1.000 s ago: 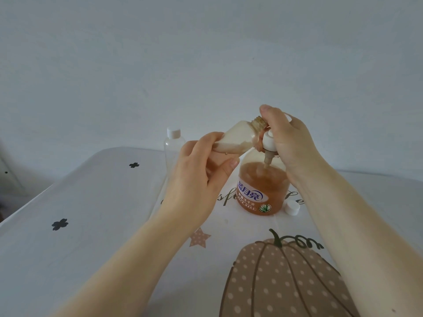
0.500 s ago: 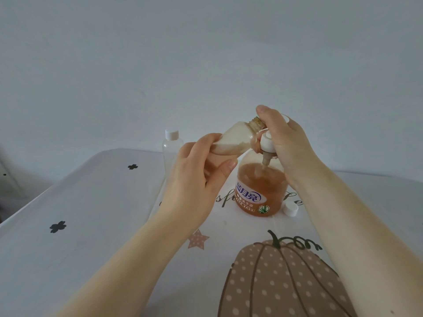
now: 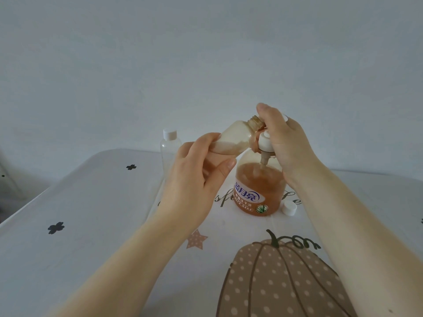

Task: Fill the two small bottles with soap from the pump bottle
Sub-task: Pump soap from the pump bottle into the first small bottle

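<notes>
Tilting on its side with its open threaded neck raised to the right, a small bottle (image 3: 233,140) partly filled with pale soap sits in the left hand (image 3: 194,179), whose fingers and thumb curl round its base. Its neck meets the white pump head (image 3: 265,143) of the pump bottle (image 3: 258,188), which stands upright on the table (image 3: 91,213), holding orange soap to well above its label. The right hand (image 3: 286,143) covers the pump head from the right, palm and curled fingers wrapped over it, with one fingertip raised above the small bottle's mouth; whether it is pressing down cannot be told.

Just right of the pump bottle's base lies a loose white cap (image 3: 288,208) on the cloth. Farther back and to the left, partly hidden behind the left hand, the second small bottle (image 3: 170,149) stands upright, clear, with its white cap on. The white tablecloth shows a dotted brown pumpkin (image 3: 281,282) at the near edge, a pink star (image 3: 196,240) near the left wrist, and dark clover marks (image 3: 55,228) at left.
</notes>
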